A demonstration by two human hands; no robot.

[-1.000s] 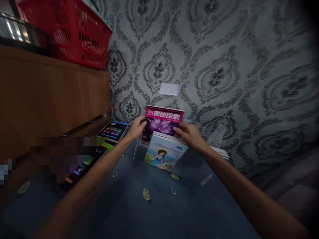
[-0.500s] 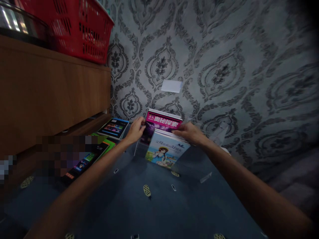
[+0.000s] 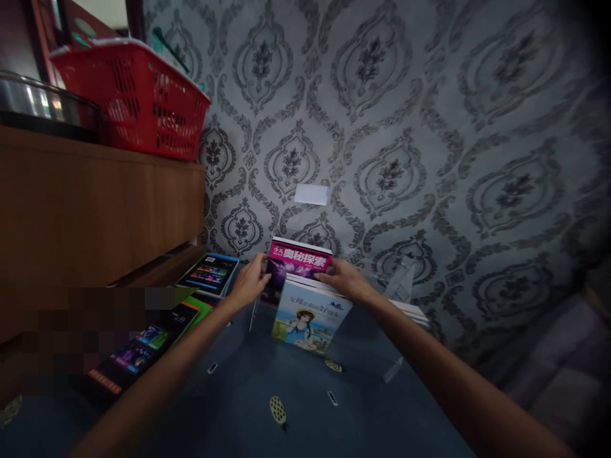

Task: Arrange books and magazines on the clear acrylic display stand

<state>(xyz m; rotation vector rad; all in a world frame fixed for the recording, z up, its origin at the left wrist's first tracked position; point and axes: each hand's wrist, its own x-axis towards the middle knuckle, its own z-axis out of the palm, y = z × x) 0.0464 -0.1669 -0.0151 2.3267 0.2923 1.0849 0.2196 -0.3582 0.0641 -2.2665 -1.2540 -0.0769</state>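
My left hand (image 3: 250, 281) grips the left edge of a book with a pink and purple cover (image 3: 300, 259). At the same book's right edge, my right hand (image 3: 342, 278) closes its fingers on the cover side. The book stands upright, its lower part hidden behind a light blue book (image 3: 310, 316) with a girl in a yellow hat on its front. Both sit in what looks like a clear plastic holder (image 3: 400, 280), whose see-through walls are hard to make out.
Dark-covered books (image 3: 210, 273) lie on the left, with another dark book (image 3: 143, 346) nearer me. A wooden cabinet (image 3: 100, 203) carries a red basket (image 3: 157, 105) and a metal basin (image 3: 42, 105). Dark blue patterned cloth (image 3: 238, 407) covers the surface; patterned wallpaper (image 3: 382, 121) rises behind.
The view has tilted upward, so everything sits lower in the picture. Both hands stay at the pink and purple book's sides, with little visible movement of the book against the holder.
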